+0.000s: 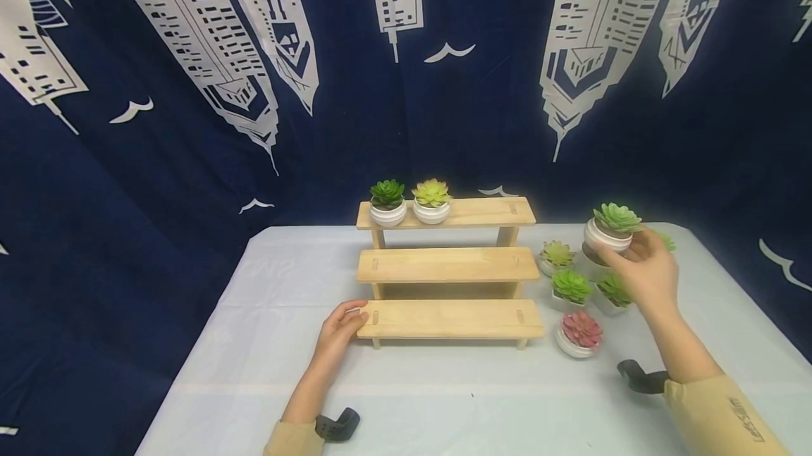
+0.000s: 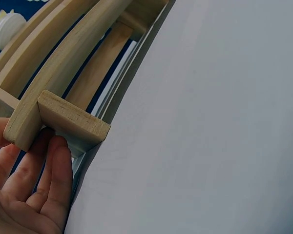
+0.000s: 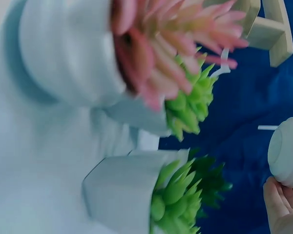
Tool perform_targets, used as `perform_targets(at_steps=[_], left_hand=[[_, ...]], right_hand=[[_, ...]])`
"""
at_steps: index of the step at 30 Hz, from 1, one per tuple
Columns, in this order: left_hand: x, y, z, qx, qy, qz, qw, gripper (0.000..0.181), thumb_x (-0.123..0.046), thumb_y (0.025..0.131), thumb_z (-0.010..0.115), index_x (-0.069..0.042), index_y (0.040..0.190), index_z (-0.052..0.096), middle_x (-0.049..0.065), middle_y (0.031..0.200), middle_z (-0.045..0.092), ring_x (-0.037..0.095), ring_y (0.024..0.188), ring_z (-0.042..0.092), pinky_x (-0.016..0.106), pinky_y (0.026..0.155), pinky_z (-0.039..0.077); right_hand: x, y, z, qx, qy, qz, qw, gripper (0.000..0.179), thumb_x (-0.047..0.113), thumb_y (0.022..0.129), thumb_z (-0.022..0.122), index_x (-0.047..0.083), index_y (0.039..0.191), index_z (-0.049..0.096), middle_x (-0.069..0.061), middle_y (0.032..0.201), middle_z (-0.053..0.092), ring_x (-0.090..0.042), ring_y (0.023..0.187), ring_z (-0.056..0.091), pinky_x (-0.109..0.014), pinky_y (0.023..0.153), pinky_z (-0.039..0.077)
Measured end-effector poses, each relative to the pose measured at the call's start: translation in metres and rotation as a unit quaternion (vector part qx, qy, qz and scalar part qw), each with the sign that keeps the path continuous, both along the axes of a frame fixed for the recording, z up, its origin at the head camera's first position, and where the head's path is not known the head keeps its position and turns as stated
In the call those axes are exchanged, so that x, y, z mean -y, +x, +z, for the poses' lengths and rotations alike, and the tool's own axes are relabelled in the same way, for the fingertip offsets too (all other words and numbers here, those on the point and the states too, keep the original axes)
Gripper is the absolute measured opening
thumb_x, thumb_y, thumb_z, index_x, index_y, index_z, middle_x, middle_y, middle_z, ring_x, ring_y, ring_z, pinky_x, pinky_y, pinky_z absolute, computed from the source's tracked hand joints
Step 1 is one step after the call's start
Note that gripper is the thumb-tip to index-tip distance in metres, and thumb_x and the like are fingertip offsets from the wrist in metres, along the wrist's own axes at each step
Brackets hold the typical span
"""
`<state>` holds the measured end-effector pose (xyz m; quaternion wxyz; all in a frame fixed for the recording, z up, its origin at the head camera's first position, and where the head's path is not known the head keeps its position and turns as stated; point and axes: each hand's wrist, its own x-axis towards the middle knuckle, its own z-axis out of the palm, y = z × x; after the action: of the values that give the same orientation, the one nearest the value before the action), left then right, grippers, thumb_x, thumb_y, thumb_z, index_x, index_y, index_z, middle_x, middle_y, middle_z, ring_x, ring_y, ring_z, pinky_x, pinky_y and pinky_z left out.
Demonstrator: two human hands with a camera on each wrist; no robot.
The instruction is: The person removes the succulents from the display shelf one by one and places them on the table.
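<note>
A three-tier wooden shelf stand [image 1: 450, 318] stands on the table. My left hand [image 1: 339, 331] grips the left end of its bottom tier; in the left wrist view the fingers of the left hand [image 2: 31, 180] curl under the board's end. At right, my right hand [image 1: 650, 273] holds a green succulent in a round white pot [image 1: 609, 234], raised above other pots. The same white pot [image 3: 288, 151] shows at the right edge of the right wrist view. On the top tier sit a dark green succulent [image 1: 388, 195] and a yellow-green succulent [image 1: 432, 195], both in round white pots.
Right of the stand are a pink succulent [image 1: 580, 333], a bright green one [image 1: 571, 288], another green one [image 1: 614, 290] and a yellowish one [image 1: 557, 256]. Others are partly hidden behind the right hand. A navy curtain [image 1: 406, 125] hangs behind the white table [image 1: 254, 364].
</note>
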<state>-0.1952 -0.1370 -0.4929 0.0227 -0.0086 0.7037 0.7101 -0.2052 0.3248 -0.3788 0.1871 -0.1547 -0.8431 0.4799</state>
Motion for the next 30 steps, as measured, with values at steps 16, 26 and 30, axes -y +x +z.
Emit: perform_targets(at_steps=[16,26,30], left_hand=[[0.0,0.001,0.002,0.001,0.006,0.005,1.0,0.033,-0.012,0.091,0.06,-0.002,0.122,0.055,0.014,0.108,0.065,0.016,0.091,0.063,0.027,0.079,0.049],[0.0,0.001,0.001,0.001,0.004,-0.001,1.0,0.034,-0.012,0.091,0.06,-0.002,0.123,0.054,0.014,0.108,0.065,0.016,0.09,0.063,0.027,0.078,0.05],[0.001,0.001,0.001,0.002,0.004,-0.002,1.0,0.034,-0.013,0.091,0.06,-0.002,0.123,0.054,0.014,0.109,0.065,0.016,0.091,0.063,0.027,0.078,0.05]], right_hand=[[-0.038,0.014,-0.022,0.058,-0.01,-0.067,0.996,0.085,0.043,0.082,0.068,0.005,0.146,0.028,-0.022,0.144,0.036,-0.037,0.128,0.039,-0.032,0.097,0.041],[-0.069,0.016,-0.049,0.076,-0.018,-0.098,0.9921,0.087,0.044,0.083,0.066,0.004,0.148,0.022,-0.022,0.145,0.032,-0.036,0.131,0.036,-0.034,0.099,0.04],[-0.087,0.011,-0.066,0.088,-0.011,-0.106,0.9904,0.09,0.047,0.083,0.065,0.003,0.148,0.021,-0.024,0.146,0.03,-0.04,0.13,0.034,-0.032,0.099,0.04]])
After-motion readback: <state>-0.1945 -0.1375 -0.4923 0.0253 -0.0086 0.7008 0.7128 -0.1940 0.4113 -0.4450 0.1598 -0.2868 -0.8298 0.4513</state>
